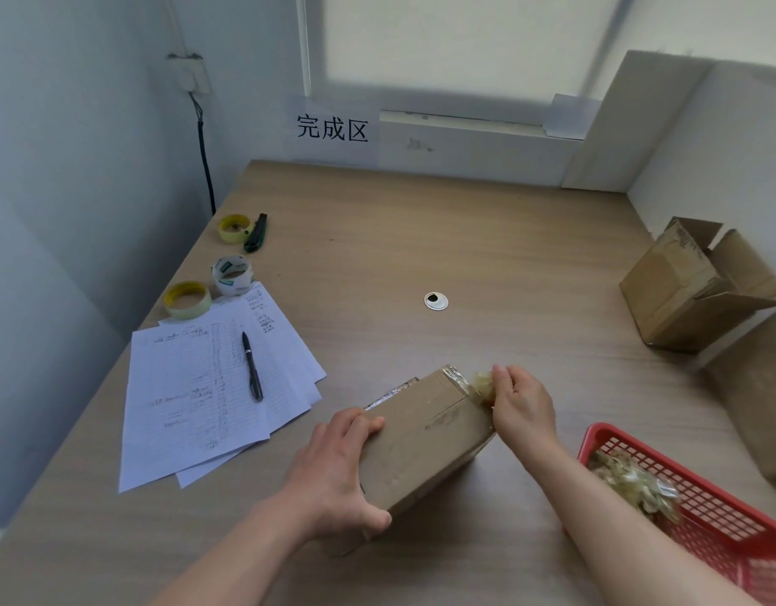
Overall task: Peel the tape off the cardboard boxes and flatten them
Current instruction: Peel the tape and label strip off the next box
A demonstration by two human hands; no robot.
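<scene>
A brown cardboard box (425, 439) lies tilted on the wooden table (421, 238) in front of me. My left hand (338, 470) grips its near left side, thumb under the near corner and fingers over the top edge. My right hand (524, 406) pinches a crumpled wad of clear tape (483, 386) at the box's far right corner. A strip of tape (456, 374) still shines along the box's far end. Another cardboard box (683, 295) with open flaps stands at the right side of the table.
A red plastic basket (705, 513) holding balled-up tape sits at the near right. Papers with a pen (252, 367) lie at the left, with three tape rolls (231, 275) and a utility knife (255, 233) behind them. More cardboard (753, 400) leans at the far right. A sign is on the back wall.
</scene>
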